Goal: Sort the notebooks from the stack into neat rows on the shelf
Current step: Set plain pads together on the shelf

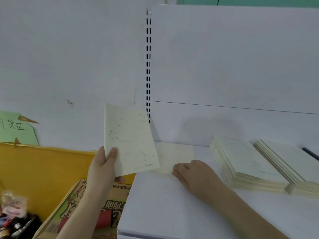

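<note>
While the left hand (101,163) pinches one notebook (129,140) up at the shelf's (172,204) left edge, the right hand (191,173) lies flat, fingers loose, on another notebook (174,152). I think the held one goes down next, lined up beside the stacks (245,163).

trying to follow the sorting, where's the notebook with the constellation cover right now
In the head view it is left of centre, held up by the left hand: the constellation notebook is off the shelf, above its left edge, near the right hand.

The left hand (103,163) is raised at about nine o'clock, thumb in front and fingers curled behind, pinching a notebook (129,140). The right hand (191,175) lies palm down at three o'clock, fingers straight, forearm running toward five o'clock.
</note>
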`<state>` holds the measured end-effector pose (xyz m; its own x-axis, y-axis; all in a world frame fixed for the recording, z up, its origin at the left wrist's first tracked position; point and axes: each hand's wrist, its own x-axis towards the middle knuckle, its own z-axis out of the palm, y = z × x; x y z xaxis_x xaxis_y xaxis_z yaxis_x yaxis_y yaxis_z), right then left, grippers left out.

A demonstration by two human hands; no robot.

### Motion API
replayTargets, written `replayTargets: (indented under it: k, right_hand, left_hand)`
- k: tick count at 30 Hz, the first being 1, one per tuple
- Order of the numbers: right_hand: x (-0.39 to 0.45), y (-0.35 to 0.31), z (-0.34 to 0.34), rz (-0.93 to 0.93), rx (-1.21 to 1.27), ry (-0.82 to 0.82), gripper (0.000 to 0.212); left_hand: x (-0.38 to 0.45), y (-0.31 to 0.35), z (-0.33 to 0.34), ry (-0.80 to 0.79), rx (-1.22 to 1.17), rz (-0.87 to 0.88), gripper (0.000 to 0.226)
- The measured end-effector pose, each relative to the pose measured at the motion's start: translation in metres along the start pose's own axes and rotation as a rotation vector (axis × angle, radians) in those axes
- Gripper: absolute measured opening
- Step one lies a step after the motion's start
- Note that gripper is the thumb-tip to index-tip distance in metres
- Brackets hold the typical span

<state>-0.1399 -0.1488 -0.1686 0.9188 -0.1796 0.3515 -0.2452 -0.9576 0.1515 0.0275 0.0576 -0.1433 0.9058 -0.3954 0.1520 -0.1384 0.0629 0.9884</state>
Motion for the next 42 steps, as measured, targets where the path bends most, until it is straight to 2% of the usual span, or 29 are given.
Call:
replayTargets:
  k: [3,6,11,13,15,17,22,25,26,29,31,33,35,37,39,40,42]
  right_hand:
    - [-0.010,0.013,-0.004,0.076,-0.022,0.276,0.060]
    - [-0.015,0.018,-0.014,0.205,0.052,0.430,0.041]
    - [-0.012,-0.006,-0.025,0.355,0.268,0.562,0.040]
    - [-0.009,-0.025,-0.030,0.286,0.222,0.611,0.034]
    - [-0.009,-0.041,-0.027,0.131,0.111,0.644,0.025]
    - [-0.013,-0.050,-0.017,-0.008,0.019,0.618,0.019]
    - [-0.021,-0.053,-0.005,-0.209,-0.066,0.523,0.017]
    - [-0.026,-0.048,-0.010,-0.330,-0.105,0.469,0.025]
    - [-0.028,-0.044,-0.011,-0.361,-0.102,0.468,0.023]
    - [-0.034,-0.033,-0.014,-0.394,-0.081,0.478,0.018]
    - [-0.038,-0.029,-0.014,-0.383,-0.067,0.457,0.019]
    - [-0.045,-0.027,-0.014,-0.283,-0.013,0.419,0.026]
    - [-0.047,-0.024,-0.020,-0.005,0.138,0.386,0.043]
    - [-0.044,-0.020,-0.032,0.407,0.411,0.391,0.060]
    - [-0.036,-0.020,-0.044,0.675,0.838,0.374,0.069]
    - [-0.032,-0.022,-0.049,0.709,1.038,0.393,0.060]
    - [-0.030,-0.025,-0.056,0.693,1.171,0.525,0.028]
  left_hand:
    - [0.004,0.000,-0.007,0.042,-0.011,-0.047,0.013]
    - [0.005,0.000,-0.009,0.042,0.009,-0.069,0.014]
    - [-0.009,0.004,0.007,-0.107,-0.017,-0.124,0.013]
    - [-0.017,0.006,0.018,-0.206,-0.078,-0.173,0.016]
    - [-0.023,0.008,0.026,-0.265,-0.171,-0.237,0.021]
    - [-0.025,0.008,0.031,-0.314,-0.246,-0.294,0.023]
    - [-0.031,0.008,0.040,-0.478,-0.308,-0.350,0.028]
    - [-0.028,0.005,0.038,-0.461,-0.424,-0.480,0.056]
    - [-0.026,0.005,0.036,-0.486,-0.416,-0.490,0.058]
    - [-0.024,0.002,0.034,-0.562,-0.344,-0.440,0.037]
    - [-0.024,-0.001,0.035,-0.559,-0.295,-0.378,0.033]
    - [-0.026,-0.002,0.037,-0.540,-0.312,-0.321,0.032]
    - [-0.031,0.001,0.038,-0.535,-0.342,-0.255,0.031]
    - [-0.035,0.006,0.040,-0.551,-0.341,-0.181,0.032]
    - [-0.040,0.009,0.041,-0.579,-0.314,-0.118,0.033]
    - [-0.042,0.011,0.041,-0.602,-0.283,-0.093,0.034]
    - [-0.045,0.014,0.044,-0.667,-0.155,-0.016,0.033]
